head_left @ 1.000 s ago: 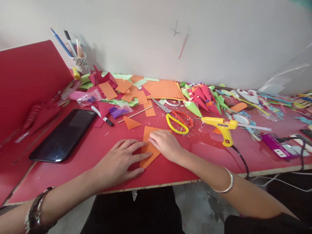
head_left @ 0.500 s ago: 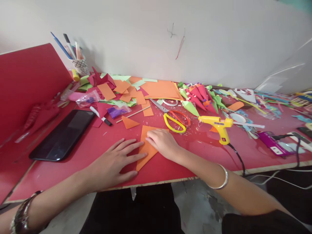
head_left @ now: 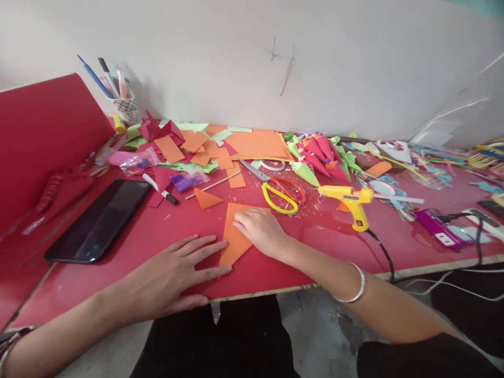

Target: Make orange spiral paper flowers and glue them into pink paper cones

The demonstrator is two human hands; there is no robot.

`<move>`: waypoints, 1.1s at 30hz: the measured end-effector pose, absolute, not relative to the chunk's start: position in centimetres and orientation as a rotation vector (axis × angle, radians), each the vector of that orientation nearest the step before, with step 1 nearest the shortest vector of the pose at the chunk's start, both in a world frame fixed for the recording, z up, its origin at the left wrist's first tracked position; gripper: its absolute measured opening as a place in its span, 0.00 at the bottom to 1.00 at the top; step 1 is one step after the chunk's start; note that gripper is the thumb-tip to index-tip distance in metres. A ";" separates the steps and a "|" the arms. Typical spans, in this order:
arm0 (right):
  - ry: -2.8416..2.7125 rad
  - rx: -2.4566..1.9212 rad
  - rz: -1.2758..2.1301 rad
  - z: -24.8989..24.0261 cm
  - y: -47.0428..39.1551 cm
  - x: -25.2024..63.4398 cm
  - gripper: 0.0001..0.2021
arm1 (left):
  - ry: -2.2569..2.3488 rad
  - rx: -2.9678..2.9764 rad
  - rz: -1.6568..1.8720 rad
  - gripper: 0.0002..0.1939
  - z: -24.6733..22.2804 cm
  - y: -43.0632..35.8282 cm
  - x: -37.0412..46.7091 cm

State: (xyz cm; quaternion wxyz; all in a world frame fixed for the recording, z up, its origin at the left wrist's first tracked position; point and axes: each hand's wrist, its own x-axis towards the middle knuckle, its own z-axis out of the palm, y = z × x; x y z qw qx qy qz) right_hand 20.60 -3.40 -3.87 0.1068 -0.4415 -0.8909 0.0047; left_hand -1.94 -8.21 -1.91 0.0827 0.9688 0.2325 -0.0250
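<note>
A folded piece of orange paper (head_left: 233,239) lies on the red table near its front edge. My right hand (head_left: 263,231) presses on it from the right, fingers curled together, and covers its upper right part. On the paper's left, my left hand (head_left: 177,275) is open with fingers spread flat, its fingertips at the paper's lower left edge. Just beyond the paper are a small orange triangle (head_left: 208,199) and scissors (head_left: 279,195) with yellow and red handles.
A black phone (head_left: 100,218) lies at left. To the right rests a yellow glue gun (head_left: 356,202) with its cord over the table's edge. Behind are paper scraps (head_left: 169,148), orange sheets (head_left: 255,143), small paper cones (head_left: 315,155), and a pen cup (head_left: 126,108).
My left hand has slid left and toward me, drawing back from the middle of the orange paper to its edge. My right hand stays pressed on the paper.
</note>
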 end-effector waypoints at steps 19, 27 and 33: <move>-2.613 -1.269 0.030 -3.9 -3.4 20.7 0.09 | 0.916 2.524 0.270 0.08 -2.0 -6.6 2.3; -2.636 -1.317 0.021 -3.4 -3.5 20.5 0.08 | 1.110 2.610 0.148 0.21 -2.1 -7.2 1.1; -2.676 -1.293 0.119 -2.6 -3.2 21.0 0.10 | 1.111 2.680 0.046 0.28 -2.0 -7.2 0.4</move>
